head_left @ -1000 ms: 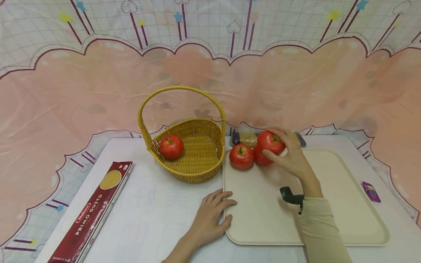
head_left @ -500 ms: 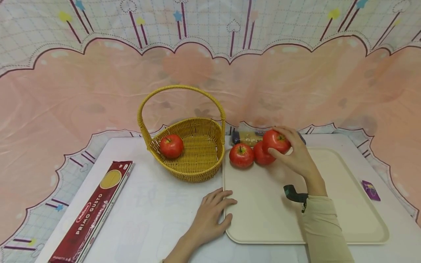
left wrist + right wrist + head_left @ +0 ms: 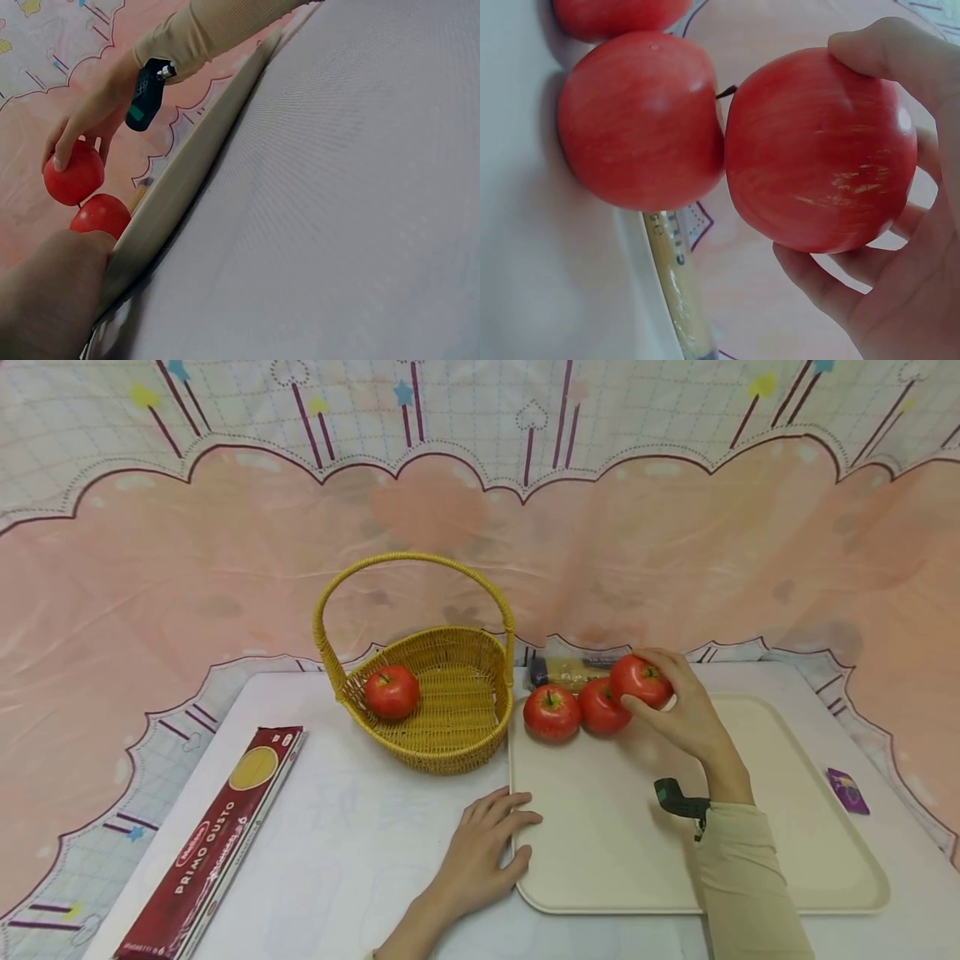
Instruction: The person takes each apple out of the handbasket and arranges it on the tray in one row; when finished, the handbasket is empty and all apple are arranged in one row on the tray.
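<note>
My right hand (image 3: 693,722) grips a red apple (image 3: 639,682), with the thumb on one side and the fingers round the other in the right wrist view. The held apple is raised over the back of the cream tray (image 3: 600,843). Just left of it a second apple (image 3: 602,710) sits on the tray, beside a third apple (image 3: 552,713) in the back left corner. My left hand (image 3: 480,860) lies with relaxed, spread fingers over the tray's left rim. A yellow wicker basket (image 3: 453,720) left of the tray has one apple (image 3: 392,692) inside.
Behind the tray lies a long clear-and-blue pasta packet (image 3: 564,672), partly hidden by the apples. A red spaghetti packet (image 3: 213,843) lies at the table's left. A small purple sachet (image 3: 848,791) is right of the tray. A patterned cloth (image 3: 480,585) hangs behind.
My right hand has shifted right with its apple, uncovering more of the second apple on the tray. The left hand stays where it was.
</note>
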`<state>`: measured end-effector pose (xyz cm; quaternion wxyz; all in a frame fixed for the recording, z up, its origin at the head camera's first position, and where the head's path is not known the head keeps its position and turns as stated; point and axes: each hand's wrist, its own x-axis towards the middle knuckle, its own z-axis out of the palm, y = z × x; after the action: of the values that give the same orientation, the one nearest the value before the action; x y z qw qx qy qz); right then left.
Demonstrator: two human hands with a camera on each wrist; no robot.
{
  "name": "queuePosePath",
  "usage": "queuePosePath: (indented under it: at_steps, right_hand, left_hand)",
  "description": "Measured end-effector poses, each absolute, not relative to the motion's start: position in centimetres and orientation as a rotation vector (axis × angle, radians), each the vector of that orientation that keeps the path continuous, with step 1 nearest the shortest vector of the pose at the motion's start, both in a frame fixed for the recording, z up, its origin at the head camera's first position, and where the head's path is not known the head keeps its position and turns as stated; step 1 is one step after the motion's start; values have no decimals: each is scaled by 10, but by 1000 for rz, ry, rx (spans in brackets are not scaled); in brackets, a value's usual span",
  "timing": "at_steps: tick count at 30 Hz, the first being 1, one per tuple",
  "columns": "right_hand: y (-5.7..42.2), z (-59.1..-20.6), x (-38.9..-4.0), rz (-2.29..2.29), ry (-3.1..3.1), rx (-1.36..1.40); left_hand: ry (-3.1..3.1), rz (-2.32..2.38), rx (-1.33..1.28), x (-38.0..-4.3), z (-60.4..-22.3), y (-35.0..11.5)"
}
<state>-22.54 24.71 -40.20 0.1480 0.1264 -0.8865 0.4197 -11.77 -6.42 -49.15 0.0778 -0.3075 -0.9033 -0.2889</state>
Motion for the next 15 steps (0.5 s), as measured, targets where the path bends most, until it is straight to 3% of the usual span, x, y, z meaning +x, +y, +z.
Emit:
queuePosePath:
  at_steps: [15]
  right_hand:
    - [256, -404, -225, 1219, -2594, 293]
  left_hand:
    - [-2686, -875, -925, -117, -492, -65]
